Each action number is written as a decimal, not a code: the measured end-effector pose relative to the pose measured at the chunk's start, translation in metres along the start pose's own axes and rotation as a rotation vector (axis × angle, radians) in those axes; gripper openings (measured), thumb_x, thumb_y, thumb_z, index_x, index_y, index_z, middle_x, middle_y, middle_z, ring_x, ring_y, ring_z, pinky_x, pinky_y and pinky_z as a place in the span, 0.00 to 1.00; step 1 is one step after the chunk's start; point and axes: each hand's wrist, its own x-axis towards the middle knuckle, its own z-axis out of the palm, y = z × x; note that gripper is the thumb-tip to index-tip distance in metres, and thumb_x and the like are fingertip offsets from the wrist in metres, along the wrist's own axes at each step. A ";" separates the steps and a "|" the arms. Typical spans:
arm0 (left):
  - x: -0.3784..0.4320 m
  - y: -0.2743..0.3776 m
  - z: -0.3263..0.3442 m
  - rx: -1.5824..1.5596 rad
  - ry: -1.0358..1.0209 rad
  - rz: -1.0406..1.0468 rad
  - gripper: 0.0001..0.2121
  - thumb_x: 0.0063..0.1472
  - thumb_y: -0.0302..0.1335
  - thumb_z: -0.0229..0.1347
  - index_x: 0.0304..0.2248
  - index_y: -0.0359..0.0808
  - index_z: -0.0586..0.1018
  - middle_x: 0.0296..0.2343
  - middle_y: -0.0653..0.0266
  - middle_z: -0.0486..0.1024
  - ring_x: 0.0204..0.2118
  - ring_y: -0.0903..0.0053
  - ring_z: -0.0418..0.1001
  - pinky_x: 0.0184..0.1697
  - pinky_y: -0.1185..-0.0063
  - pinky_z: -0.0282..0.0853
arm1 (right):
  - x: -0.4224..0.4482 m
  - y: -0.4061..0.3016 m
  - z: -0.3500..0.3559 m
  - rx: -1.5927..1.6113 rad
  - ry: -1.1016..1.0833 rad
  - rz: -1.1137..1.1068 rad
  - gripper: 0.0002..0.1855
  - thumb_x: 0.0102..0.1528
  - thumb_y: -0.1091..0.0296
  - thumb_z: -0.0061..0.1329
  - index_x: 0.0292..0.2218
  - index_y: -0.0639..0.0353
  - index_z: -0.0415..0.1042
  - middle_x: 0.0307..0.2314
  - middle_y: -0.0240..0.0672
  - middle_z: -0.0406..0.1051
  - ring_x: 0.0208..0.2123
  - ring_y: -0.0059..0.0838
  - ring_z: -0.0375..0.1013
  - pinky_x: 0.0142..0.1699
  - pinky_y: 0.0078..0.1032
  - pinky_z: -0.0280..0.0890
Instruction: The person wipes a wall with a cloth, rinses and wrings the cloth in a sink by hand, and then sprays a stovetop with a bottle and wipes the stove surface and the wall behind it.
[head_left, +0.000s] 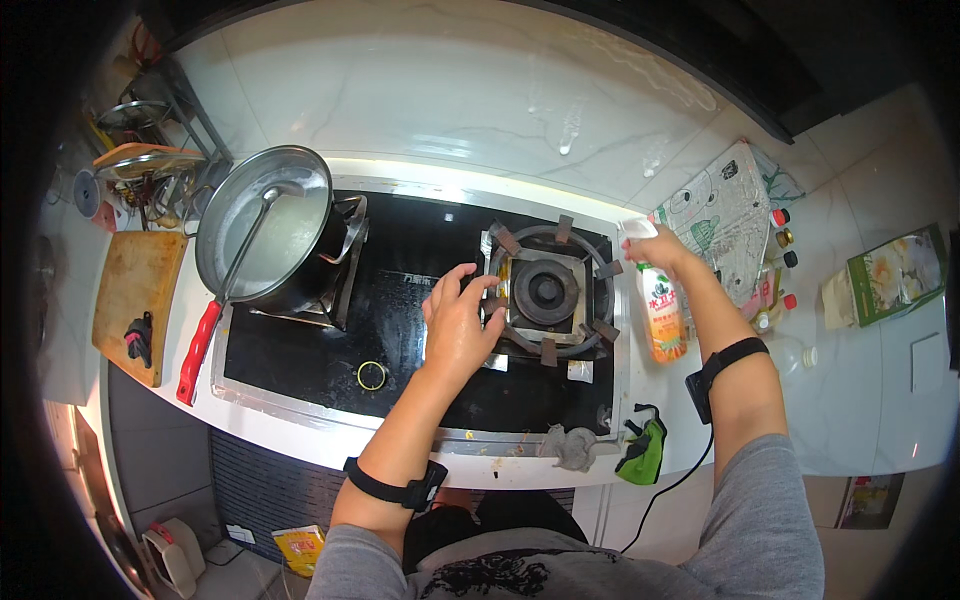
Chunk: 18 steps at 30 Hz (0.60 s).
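My right hand (657, 250) grips the white trigger head of a spray bottle (663, 315) with an orange and white label. The bottle is at the right edge of a black glass gas hob (405, 360); whether its base rests on the counter I cannot tell. Over the hob, my left hand (463, 319) is spread with nothing in it, just left of the right burner (548, 291). A round pan support (562, 230) with several upright prongs surrounds that burner. A large steel pot (281, 262) of cloudy liquid stands on the left burner, a red-handled ladle (201, 352) resting in it.
A wooden cutting board (135, 292) lies left of the pot, a dark cloth bundle (139, 339) on it. A grey rag (571, 447) and a green cloth (643, 448) lie along the front edge. Several bottles (780, 259) stand at the right. White foam (568, 136) runs down the wall.
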 end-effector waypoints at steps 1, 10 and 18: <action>0.000 0.000 0.002 0.001 0.000 0.005 0.19 0.46 0.28 0.61 0.41 0.42 0.76 0.48 0.59 0.65 0.53 0.61 0.59 0.54 0.64 0.53 | 0.001 -0.005 0.003 0.098 -0.040 -0.051 0.15 0.39 0.81 0.53 0.34 0.64 0.74 0.27 0.33 0.74 0.28 0.23 0.73 0.33 0.19 0.67; -0.006 -0.002 0.004 0.018 -0.009 -0.022 0.18 0.46 0.28 0.61 0.41 0.43 0.76 0.48 0.60 0.64 0.54 0.61 0.59 0.54 0.65 0.53 | 0.033 -0.100 0.088 -0.345 -0.149 -0.274 0.17 0.34 0.70 0.59 0.31 0.61 0.77 0.26 0.41 0.76 0.28 0.34 0.75 0.37 0.26 0.67; -0.008 -0.005 -0.005 0.025 0.007 -0.054 0.18 0.47 0.27 0.61 0.40 0.44 0.76 0.49 0.60 0.64 0.54 0.62 0.59 0.54 0.65 0.52 | 0.042 -0.080 0.062 -0.577 0.039 -0.241 0.16 0.36 0.64 0.53 0.30 0.60 0.77 0.28 0.46 0.75 0.31 0.41 0.75 0.39 0.31 0.67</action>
